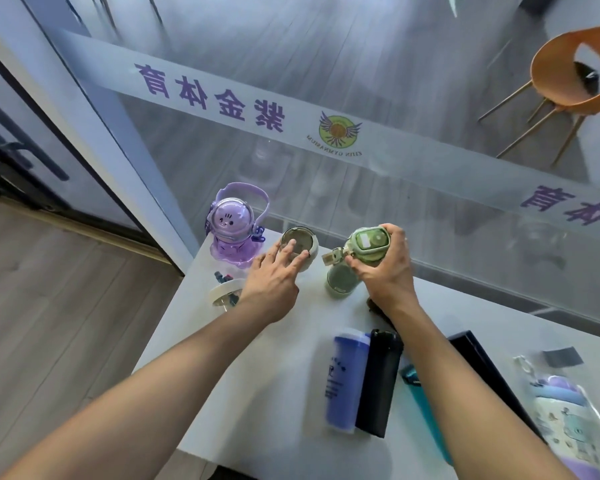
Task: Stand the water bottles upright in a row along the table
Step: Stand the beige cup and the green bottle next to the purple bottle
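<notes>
A purple astronaut-shaped bottle (pixel 232 233) stands upright at the table's far left corner. Beside it stands a cream-lidded bottle (pixel 300 244); my left hand (pixel 274 275) rests on its lid with the fingers spread. My right hand (pixel 385 265) grips the lid of a green bottle (pixel 340 278), which stands upright on the white table (pixel 257 358). Nearer to me, a blue bottle (pixel 345 379) and a black bottle (pixel 380 382) lie side by side. A teal bottle (pixel 426 410) lies under my right forearm, and a pale patterned bottle (pixel 568 427) lies at the right.
A glass wall with a printed band (pixel 291 112) runs just behind the table. A white lid with small dark parts (pixel 224 292) sits at the table's left edge. A dark flat box (pixel 482 362) lies under my right arm. An orange chair (pixel 568 81) stands beyond the glass.
</notes>
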The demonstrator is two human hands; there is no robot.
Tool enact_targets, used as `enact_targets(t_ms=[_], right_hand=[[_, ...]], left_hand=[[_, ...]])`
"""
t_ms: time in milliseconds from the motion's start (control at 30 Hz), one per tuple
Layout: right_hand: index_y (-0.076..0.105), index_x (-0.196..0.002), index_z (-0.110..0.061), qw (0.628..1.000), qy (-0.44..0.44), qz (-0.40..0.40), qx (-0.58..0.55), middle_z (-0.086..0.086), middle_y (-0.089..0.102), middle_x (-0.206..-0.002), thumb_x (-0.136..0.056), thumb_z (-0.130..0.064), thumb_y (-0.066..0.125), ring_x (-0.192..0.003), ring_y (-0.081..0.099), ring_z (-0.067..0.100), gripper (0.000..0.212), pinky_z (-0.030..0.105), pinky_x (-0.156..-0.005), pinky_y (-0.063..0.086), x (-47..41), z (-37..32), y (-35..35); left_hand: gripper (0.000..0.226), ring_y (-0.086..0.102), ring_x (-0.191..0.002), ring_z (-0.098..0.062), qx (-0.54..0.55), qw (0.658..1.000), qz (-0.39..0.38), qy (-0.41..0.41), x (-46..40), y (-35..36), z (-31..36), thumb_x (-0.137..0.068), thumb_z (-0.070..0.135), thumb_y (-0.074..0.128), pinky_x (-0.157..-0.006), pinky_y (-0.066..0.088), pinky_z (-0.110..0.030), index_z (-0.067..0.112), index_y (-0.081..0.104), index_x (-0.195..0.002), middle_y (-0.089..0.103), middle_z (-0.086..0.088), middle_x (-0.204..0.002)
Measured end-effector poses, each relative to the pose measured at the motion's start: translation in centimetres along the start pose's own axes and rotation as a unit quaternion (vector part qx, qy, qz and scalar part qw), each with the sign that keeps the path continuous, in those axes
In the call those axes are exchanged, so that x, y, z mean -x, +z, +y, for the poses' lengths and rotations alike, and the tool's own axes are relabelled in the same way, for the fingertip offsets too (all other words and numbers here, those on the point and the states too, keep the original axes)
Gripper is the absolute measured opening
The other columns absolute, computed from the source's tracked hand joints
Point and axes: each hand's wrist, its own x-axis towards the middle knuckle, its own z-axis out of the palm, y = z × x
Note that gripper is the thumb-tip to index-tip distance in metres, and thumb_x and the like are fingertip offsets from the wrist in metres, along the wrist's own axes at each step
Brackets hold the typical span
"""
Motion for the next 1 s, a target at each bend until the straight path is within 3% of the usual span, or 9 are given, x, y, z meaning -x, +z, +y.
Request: enact_targets(t_ms=[100,300,1000], right_hand=[[0.045,-0.126,-0.019,1.000,-0.004,0.001,0.004,0.003,0.051,-0.115,-0.068,-0.026,0.090,-0.099,0.050,0.011,0.074,0.015,-0.084,0.039,0.0,0.5,-0.5],[0.047,-0.127,-0.020,1.000,-0.015,-0.016,0.014,0.002,0.051,-0.113,-0.068,-0.027,0.090,-0.094,0.048,0.009,0.073,-0.002,-0.076,0.032,0.7,0.2,0.0],[0.043,-0.139,-0.023,0.999,-0.026,-0.043,-0.003,0.003,0.050,-0.119,-0.072,-0.019,0.088,-0.097,0.051,0.008,0.080,-0.004,-0.080,0.032,0.2,1.2,-0.8]], left_hand=[[0.075,0.003,-0.150,-0.021,0.008,1.000,-0.008,-0.006,0.1,0.6,0.0,-0.091,0.021,0.047,-0.118,0.017,-0.043,0.034,0.009,-0.154,0.002,0.002,-0.165],[0.080,0.003,-0.151,-0.022,0.021,1.000,-0.007,-0.012,0.4,0.8,0.0,-0.091,0.019,0.048,-0.119,0.016,-0.042,0.038,0.002,-0.154,-0.004,0.005,-0.165],[0.078,0.007,-0.150,-0.029,0.024,0.999,-0.029,-0.032,0.3,0.5,0.5,-0.093,0.022,0.049,-0.119,0.016,-0.049,0.039,0.003,-0.154,-0.004,0.007,-0.165]])
